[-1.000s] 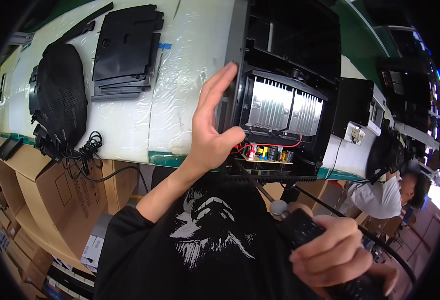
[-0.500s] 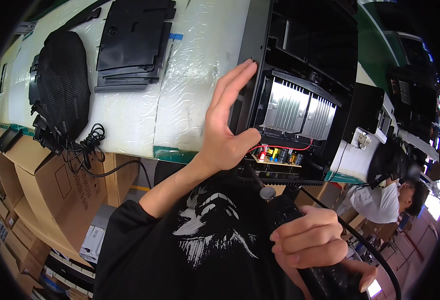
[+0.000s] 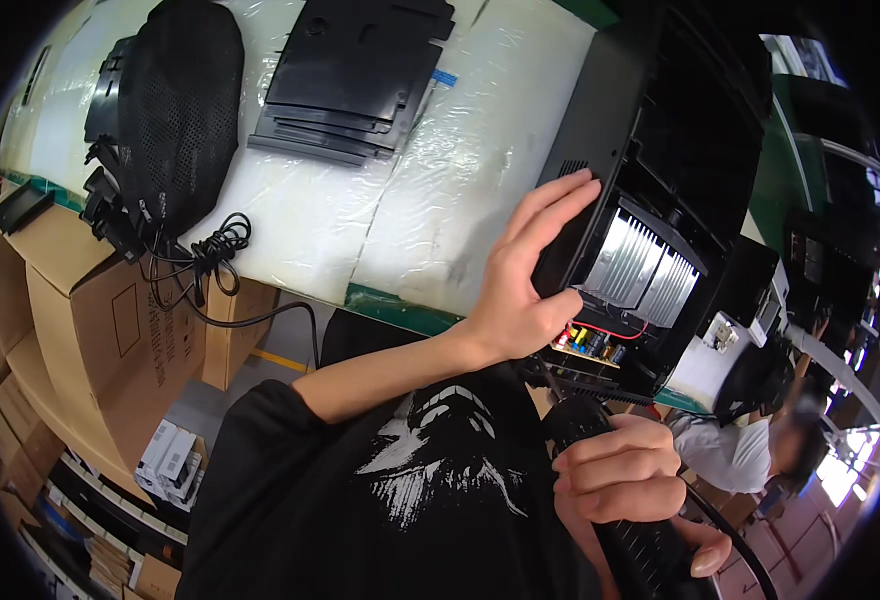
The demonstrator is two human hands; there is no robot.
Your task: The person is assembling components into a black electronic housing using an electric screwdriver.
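Note:
My left hand [image 3: 535, 275] is open against a black equipment housing [image 3: 600, 130]. Its outstretched fingers rest on the side wall and the thumb lies by the near corner. Inside the housing are finned silver heat sinks [image 3: 645, 265], a red wire and a small circuit board [image 3: 588, 346] with colourful components. Closed around a black corded electric screwdriver [image 3: 567, 418], my right hand [image 3: 625, 470] is low in front of my body. The screwdriver's slim front end points up at the housing's near side; whether its tip touches cannot be seen.
Stacked black plastic panels [image 3: 345, 70] lie on the plastic-covered table [image 3: 440, 210]. Left of them are a black mesh bag [image 3: 182, 120] and a coiled black cable [image 3: 222, 240]. Cardboard boxes [image 3: 110, 330] stand below the table's left end. Another person [image 3: 735, 450] is at the right.
The whole view has shifted, so the table and housing appear farther right and lower. My left hand keeps its place on the housing. The screwdriver's front end appears nearer the housing's near edge.

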